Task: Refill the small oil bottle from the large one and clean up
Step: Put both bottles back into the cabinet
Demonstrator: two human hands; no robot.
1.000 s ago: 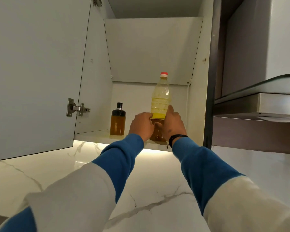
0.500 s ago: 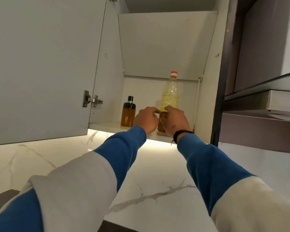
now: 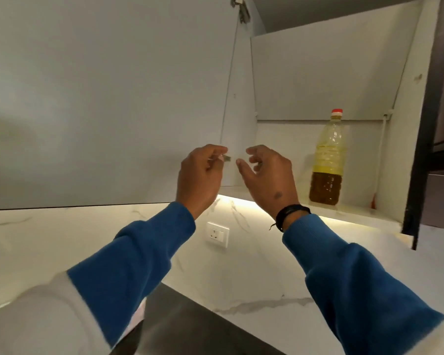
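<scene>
While both hands [image 3: 237, 172] hover, fingers [image 3: 254, 151] loosely curled, empty

head view | looks forward and up | near open cabinet [image 3: 331, 78]

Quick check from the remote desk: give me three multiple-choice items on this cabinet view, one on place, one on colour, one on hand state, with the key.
1. Where does the large bottle stand?
A. on the cabinet shelf
B. on the counter
C. in a hand

2. What colour is its cap?
A. black
B. red
C. green

3. What are the hands doing?
A. both grip the bottle
B. neither touches the bottle
C. one lifts the bottle

Key: 1 A, it rests upright on the shelf. 2 B, the cap shows red. 3 B, the left hand and right hand are well clear of it, by the door.
</scene>
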